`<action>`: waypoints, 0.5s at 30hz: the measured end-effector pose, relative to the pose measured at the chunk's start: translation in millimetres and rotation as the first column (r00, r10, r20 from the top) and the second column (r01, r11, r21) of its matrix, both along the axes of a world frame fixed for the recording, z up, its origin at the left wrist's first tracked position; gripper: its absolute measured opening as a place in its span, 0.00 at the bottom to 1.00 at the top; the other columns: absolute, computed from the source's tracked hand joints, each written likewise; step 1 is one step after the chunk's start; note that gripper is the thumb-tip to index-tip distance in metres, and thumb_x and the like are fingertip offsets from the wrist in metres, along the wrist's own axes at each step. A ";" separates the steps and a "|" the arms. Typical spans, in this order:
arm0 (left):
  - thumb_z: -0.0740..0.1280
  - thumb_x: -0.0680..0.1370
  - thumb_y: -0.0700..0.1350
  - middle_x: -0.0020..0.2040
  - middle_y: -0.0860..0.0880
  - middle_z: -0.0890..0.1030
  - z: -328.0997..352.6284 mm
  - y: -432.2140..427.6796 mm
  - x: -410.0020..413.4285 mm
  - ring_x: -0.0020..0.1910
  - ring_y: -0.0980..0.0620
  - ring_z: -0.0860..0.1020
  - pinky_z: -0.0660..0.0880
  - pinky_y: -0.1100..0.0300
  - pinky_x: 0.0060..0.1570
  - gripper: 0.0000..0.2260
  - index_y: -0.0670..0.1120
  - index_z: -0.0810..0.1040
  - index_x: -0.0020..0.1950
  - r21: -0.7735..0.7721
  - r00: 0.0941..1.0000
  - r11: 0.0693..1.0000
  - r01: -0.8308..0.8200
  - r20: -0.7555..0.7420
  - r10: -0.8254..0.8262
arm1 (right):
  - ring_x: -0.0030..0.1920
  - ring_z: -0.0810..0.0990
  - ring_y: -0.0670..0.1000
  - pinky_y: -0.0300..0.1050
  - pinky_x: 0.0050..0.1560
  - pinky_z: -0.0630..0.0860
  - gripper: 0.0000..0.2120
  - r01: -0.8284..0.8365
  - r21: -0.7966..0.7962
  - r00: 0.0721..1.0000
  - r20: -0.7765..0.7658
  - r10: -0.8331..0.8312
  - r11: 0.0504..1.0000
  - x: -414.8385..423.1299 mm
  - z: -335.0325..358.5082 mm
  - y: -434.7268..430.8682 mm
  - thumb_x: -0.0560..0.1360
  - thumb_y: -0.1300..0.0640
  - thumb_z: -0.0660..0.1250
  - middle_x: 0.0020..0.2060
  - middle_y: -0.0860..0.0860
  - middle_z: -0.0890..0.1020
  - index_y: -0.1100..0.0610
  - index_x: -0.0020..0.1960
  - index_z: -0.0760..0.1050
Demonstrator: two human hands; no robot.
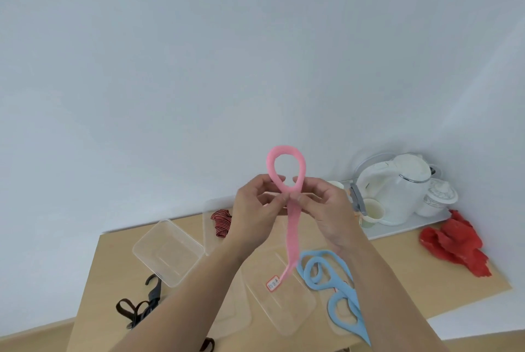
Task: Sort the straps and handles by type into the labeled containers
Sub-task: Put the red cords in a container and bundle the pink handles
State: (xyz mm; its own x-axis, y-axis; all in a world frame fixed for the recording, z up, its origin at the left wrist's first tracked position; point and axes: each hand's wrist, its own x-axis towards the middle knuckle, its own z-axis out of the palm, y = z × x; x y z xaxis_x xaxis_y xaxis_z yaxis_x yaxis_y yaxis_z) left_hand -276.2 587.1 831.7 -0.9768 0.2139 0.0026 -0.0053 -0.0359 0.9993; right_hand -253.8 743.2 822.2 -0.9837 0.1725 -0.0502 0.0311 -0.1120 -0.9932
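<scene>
I hold a pink strap (292,233) up above the table. My left hand (257,208) and my right hand (326,209) both pinch it where it crosses itself, so a loop stands above my fingers and a tail hangs down. Below the tail lies a clear container with a red-edged label (284,306). Blue looped straps (326,270) lie at its right. A red and black striped strap (221,222) sits in a clear container at the back. Black straps (136,309) lie on the table's left.
An unlabelled clear container (167,250) stands at the left of the wooden table (108,269). At the back right, a tray holds a white kettle (397,189) and cups. Red fabric (454,243) lies at the right edge.
</scene>
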 end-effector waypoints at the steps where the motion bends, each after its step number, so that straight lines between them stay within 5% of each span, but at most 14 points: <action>1: 0.71 0.79 0.35 0.48 0.45 0.86 7.6 0.6 0.2 0.44 0.47 0.87 0.83 0.57 0.43 0.09 0.43 0.79 0.58 0.015 1.000 1.000 0.004 -0.011 -0.004 | 0.50 0.86 0.57 0.53 0.56 0.82 0.11 -0.005 -0.002 1.000 -0.013 0.005 1.000 1.1 4.6 0.3 0.74 0.63 0.74 0.46 0.57 0.87 0.56 0.56 0.84; 6: 0.73 0.78 0.37 0.50 0.50 0.86 32.7 1.5 1.1 0.45 0.47 0.86 0.83 0.52 0.47 0.10 0.47 0.80 0.59 -0.001 0.994 0.999 0.042 -0.098 -0.041 | 0.46 0.86 0.56 0.58 0.51 0.83 0.16 -0.003 -0.074 0.996 -0.087 -0.003 0.997 7.1 30.6 -0.3 0.69 0.58 0.75 0.45 0.56 0.86 0.55 0.56 0.83; 11: 0.70 0.77 0.31 0.49 0.51 0.86 44.9 1.5 -0.6 0.48 0.51 0.85 0.82 0.57 0.49 0.14 0.49 0.83 0.55 -0.018 0.970 0.998 0.054 -0.234 -0.057 | 0.47 0.85 0.59 0.60 0.52 0.83 0.09 0.009 -0.143 0.987 -0.155 -0.032 0.990 8.0 45.6 -0.4 0.71 0.63 0.74 0.45 0.60 0.85 0.54 0.50 0.86; 15: 0.71 0.77 0.31 0.48 0.50 0.87 44.6 -0.3 -3.9 0.49 0.49 0.85 0.83 0.50 0.51 0.10 0.45 0.86 0.50 -0.007 0.951 1.000 0.015 -0.309 -0.016 | 0.51 0.85 0.59 0.58 0.52 0.82 0.08 -0.026 -0.197 0.986 -0.164 -0.007 0.980 7.2 51.9 -0.6 0.73 0.65 0.72 0.49 0.62 0.85 0.59 0.51 0.85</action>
State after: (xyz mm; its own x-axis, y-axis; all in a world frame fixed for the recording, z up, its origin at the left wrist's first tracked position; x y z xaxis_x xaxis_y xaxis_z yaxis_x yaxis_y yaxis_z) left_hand -280.0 586.8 876.3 -0.9250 0.2296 0.3027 0.3032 -0.0338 0.9523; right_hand -246.7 742.6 874.0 -0.9829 0.1663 0.0792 -0.1279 -0.3071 -0.9430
